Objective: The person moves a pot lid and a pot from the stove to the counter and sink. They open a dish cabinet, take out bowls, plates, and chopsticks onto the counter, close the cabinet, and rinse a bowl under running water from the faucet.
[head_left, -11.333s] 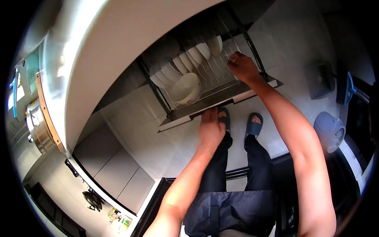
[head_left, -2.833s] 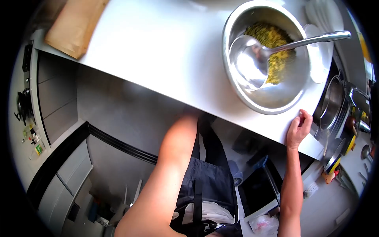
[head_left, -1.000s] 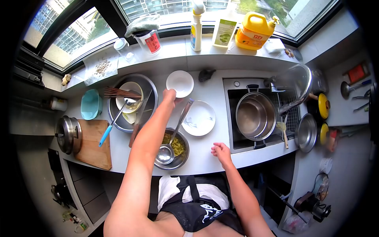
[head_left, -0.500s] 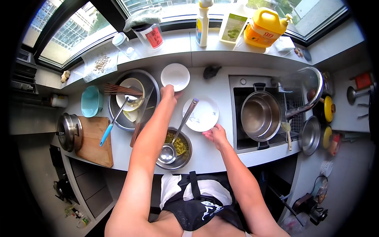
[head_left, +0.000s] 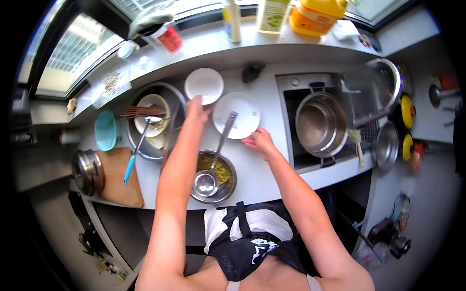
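Windows (head_left: pixel 80 63) border the kitchen at left. Jar (head_left: pixel 169 39) on the sill: red label, print blurred. On the white counter (head_left: pixel 255 179), the left hand (head_left: pixel 197 110) pinches the near rim of a round bowl (head_left: pixel 204 83), mouth upward. Ladle (head_left: pixel 221 145): long axis runs away from the person. Plate (head_left: pixel 239 109): round, face up, just right of the bowl. Right hand (head_left: pixel 260 144): fingertips at the plate's near right rim; pinch cannot be confirmed. Yellow jug (head_left: pixel 318 17): label illegible. Pot (head_left: pixel 320 126): in the sink (head_left: pixel 285 83).

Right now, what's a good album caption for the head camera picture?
Left hand at the bowl, right hand at the plate, and a ladle in a basin.
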Motion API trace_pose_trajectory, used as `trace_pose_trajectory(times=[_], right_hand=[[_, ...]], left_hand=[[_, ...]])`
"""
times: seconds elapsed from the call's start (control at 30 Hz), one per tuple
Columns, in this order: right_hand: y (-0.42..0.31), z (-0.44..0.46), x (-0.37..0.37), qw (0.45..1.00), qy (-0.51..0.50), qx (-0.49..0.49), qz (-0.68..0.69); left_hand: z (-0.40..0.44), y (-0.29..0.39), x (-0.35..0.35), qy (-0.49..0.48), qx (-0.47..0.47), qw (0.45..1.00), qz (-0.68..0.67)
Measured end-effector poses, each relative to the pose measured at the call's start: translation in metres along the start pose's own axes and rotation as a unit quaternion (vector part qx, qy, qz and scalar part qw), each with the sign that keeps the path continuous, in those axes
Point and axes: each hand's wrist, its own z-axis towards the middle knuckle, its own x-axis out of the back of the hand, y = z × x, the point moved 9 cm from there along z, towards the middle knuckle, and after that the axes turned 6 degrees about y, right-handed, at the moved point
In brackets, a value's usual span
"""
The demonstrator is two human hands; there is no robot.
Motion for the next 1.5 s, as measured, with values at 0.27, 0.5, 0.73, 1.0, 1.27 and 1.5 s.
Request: trace_pose_trajectory(times=[0.27, 0.5, 0.73, 1.0, 1.27, 1.5], right_hand=[[0.007, -0.015, -0.014, 0.999, -0.041, -0.014, -0.019], [0.030, -0.040, 0.027, 0.999, -0.043, 0.014, -0.025], [0.119, -0.106, 0.124, 1.000, 0.017, -0.015, -0.017], [0.193, -0.154, 0.159, 0.995, 0.059, -0.074, -0.022], [0.129, -0.155, 0.127, 0.993, 0.053, 0.051, -0.090], [0.165, -0.183, 0.169, 0.987, 0.126, 0.054, -0.079]], left_hand=[[-0.010, 0.001, -0.003, -0.042, 0.023, 0.999, 0.002], [-0.073, 0.008, 0.022, -0.097, -0.010, 0.995, -0.003], [-0.207, 0.020, 0.132, -0.041, -0.118, 0.976, 0.180], [-0.239, -0.001, 0.179, -0.002, -0.282, 0.903, 0.324], [-0.095, 0.073, 0.019, 0.031, -0.267, 0.873, 0.406], [-0.035, 0.082, 0.007, 0.101, -0.211, 0.837, 0.495]])
